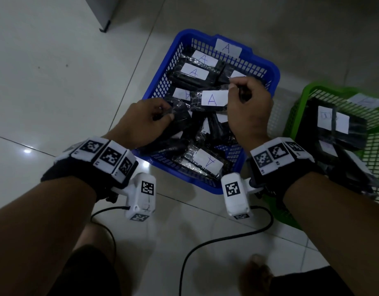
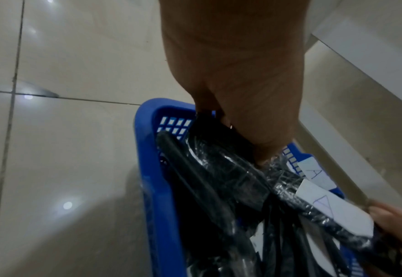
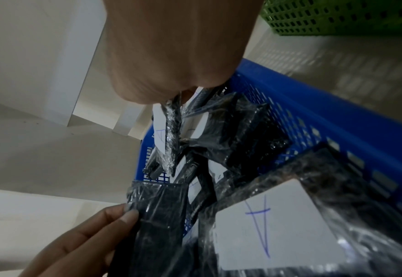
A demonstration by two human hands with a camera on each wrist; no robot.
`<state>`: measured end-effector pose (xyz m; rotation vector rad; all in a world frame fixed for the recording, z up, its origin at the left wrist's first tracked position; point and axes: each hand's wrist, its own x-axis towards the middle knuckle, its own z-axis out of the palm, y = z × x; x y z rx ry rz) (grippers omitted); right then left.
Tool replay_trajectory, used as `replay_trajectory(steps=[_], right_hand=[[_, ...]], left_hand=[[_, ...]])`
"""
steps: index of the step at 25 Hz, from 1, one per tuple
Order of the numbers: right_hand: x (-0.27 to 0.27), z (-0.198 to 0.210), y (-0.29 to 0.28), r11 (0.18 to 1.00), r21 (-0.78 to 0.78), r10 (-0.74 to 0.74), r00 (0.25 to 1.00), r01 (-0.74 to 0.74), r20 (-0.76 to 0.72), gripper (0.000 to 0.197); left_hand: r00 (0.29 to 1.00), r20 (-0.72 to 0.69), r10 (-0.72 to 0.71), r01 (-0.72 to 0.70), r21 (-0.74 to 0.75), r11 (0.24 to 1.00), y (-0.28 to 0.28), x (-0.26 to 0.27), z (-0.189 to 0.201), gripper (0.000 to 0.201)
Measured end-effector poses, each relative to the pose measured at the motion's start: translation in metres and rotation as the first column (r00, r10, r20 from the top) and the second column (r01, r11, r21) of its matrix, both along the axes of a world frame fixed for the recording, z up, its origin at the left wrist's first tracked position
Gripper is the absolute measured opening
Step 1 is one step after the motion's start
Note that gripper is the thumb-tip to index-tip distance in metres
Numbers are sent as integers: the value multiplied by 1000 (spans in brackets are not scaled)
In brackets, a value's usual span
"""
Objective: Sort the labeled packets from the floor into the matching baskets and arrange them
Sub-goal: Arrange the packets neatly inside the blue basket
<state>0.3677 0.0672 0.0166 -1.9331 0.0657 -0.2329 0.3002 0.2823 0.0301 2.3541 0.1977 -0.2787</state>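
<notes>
A blue basket tagged "A" holds several black plastic-wrapped packets with white "A" labels. My right hand pinches the right end of one packet, held above the pile with its "A" label facing up. My left hand grips the end of another black packet over the basket's left side; its label is hidden. In the left wrist view my left hand pinches that packet above the basket. In the right wrist view my right hand holds the packet's edge.
A green basket with several more labelled black packets stands to the right of the blue one. A cabinet foot is on the tiled floor at the back left. Black cables trail across the floor near my legs.
</notes>
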Motion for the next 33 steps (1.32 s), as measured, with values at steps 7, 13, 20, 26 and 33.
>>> replay_trajectory(steps=[7, 13, 20, 26, 33], right_hand=[[-4, 1, 2, 999, 3, 48, 999, -48, -2, 13], [2, 5, -16, 991, -102, -79, 994, 87, 75, 16], [10, 0, -44, 943, -334, -19, 996, -11, -85, 21], [40, 1, -39, 960, -39, -279, 955, 276, -96, 20], [40, 6, -34, 966, -163, -233, 949, 201, -212, 21]], left_hand=[[997, -33, 69, -73, -120, 990, -7, -4, -6, 11], [939, 208, 275, -221, -248, 943, -23, 5, 4, 12], [901, 424, 98, -10, -205, 979, -64, 28, 2, 10], [803, 574, -162, 150, 68, 986, -73, 20, -7, 17], [761, 548, -349, 292, 191, 937, -85, 30, -19, 18]])
